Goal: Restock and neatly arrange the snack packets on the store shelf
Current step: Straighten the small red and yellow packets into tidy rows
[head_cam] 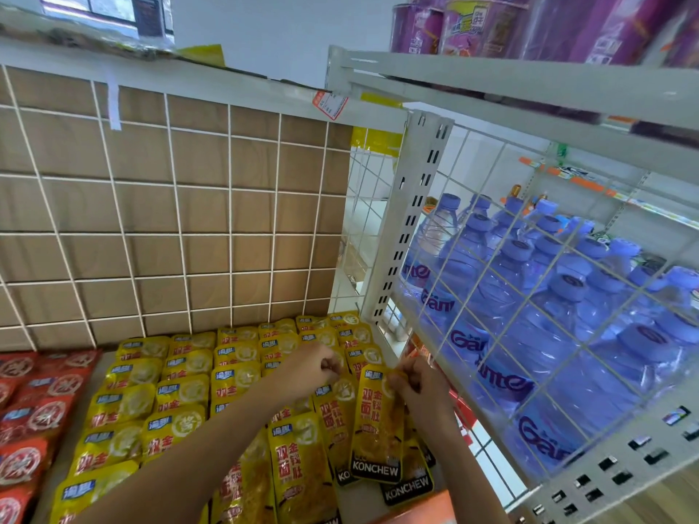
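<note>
The right hand (416, 387) pinches the top of a yellow packet (374, 436), just left of the water bottles (529, 315). Farther left of the bottles, the left hand (310, 366) has its fingers curled; I cannot tell whether they grip anything.

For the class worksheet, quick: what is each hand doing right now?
Left hand: fingers curled; whether it holds anything cannot be told.
Right hand: closed, holding a yellow packet by its top.

A wood-look panel (204, 209) sits behind a white wire grid (230, 233). Above are a pale wall (272, 32) and a window (102, 5). A white metal rack (414, 206) at right holds water bottles (548, 315), with wooden floor (662, 501) below.
</note>
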### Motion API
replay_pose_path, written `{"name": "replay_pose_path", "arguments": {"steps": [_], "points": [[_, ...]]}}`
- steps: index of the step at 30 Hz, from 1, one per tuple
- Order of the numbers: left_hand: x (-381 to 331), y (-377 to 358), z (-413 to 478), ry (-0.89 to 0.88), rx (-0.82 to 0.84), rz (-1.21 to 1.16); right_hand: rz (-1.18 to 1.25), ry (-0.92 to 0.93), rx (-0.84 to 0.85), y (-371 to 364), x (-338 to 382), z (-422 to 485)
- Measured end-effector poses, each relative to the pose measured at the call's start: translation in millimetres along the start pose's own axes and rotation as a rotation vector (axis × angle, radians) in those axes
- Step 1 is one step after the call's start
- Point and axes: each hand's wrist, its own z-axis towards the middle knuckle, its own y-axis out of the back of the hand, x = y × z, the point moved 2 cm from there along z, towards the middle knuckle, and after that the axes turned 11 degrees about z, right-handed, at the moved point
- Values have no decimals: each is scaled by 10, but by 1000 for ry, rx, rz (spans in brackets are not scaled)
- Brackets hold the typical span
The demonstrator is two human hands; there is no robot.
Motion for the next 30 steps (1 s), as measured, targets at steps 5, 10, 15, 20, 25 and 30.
{"name": "replay_pose_path", "arguments": {"steps": [5,10,15,20,25,30], "points": [[37,44,68,-11,10,-24,-64,-17,42,-37,-21,18],[109,62,104,-4,46,57,-78,-52,99,-111,-91,60],[152,97,84,-24,178,179,-108,-48,150,-164,-129,74],[145,68,62,-4,160,208,-226,-34,242,-249,-114,20],[163,42,55,-2,143,208,-438,50,264,-320,-84,-22],[185,30,54,12,105,180,-575,144,214,-409,-86,-70]]}}
